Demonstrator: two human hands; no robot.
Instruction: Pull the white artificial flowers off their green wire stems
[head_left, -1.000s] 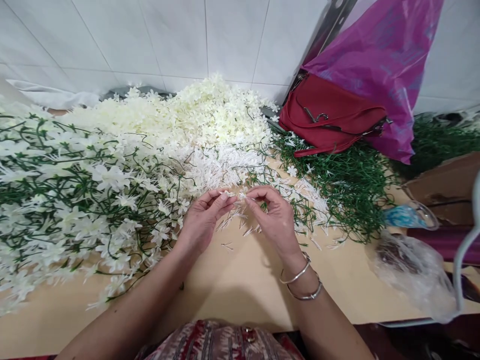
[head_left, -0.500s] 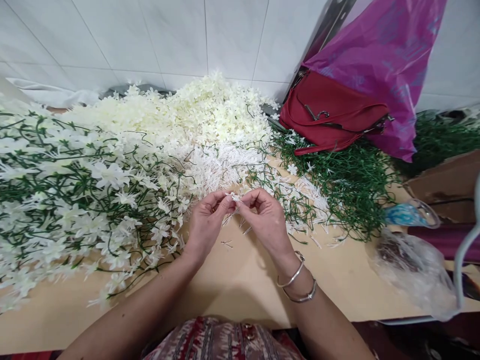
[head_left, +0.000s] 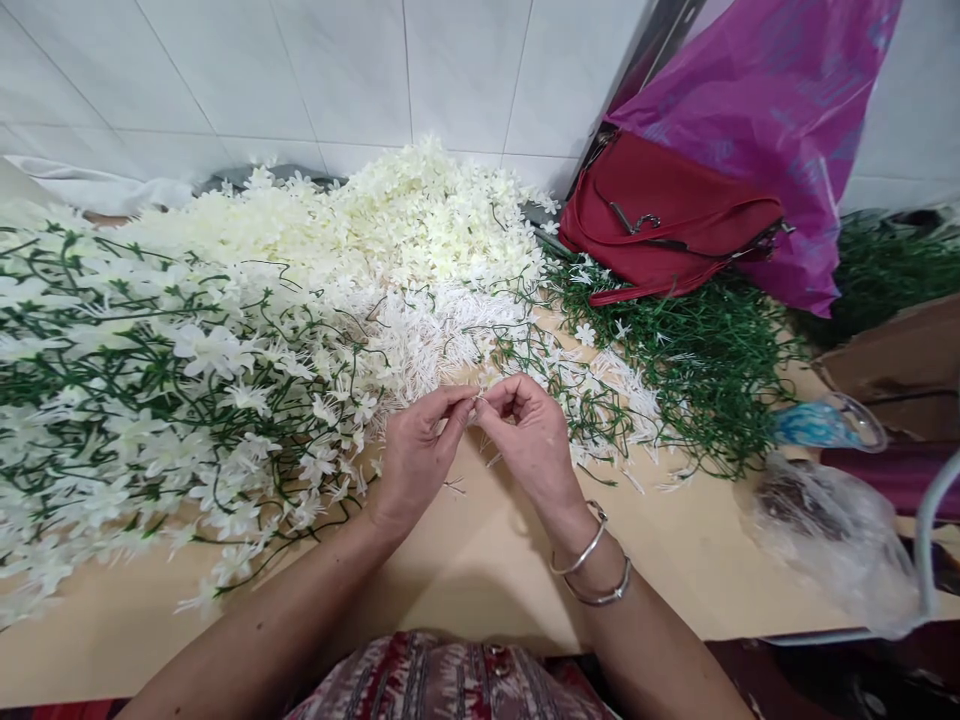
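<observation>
My left hand (head_left: 420, 450) and my right hand (head_left: 529, 440) meet fingertip to fingertip above the tan table (head_left: 465, 560). Both pinch one small white flower piece (head_left: 477, 396) between them; it is too small to make out in detail. Just behind my fingers lies a heap of thin white stamen pieces (head_left: 442, 330). Further back rises a mound of loose cream flower heads (head_left: 390, 220). To the left spreads a mass of green stems with white flowers (head_left: 150, 390). Two silver bangles (head_left: 592, 565) circle my right wrist.
A pile of bare green stems (head_left: 697, 360) lies to the right, with a red bag (head_left: 667, 225) and a purple plastic bag (head_left: 765, 120) behind it against the tiled wall. A clear plastic bag (head_left: 832, 540), a blue object (head_left: 814, 425) and a cardboard box (head_left: 900, 370) sit far right.
My two hands have drawn closer together, and the fingertips now touch around the small white piece. The view has shifted slightly.
</observation>
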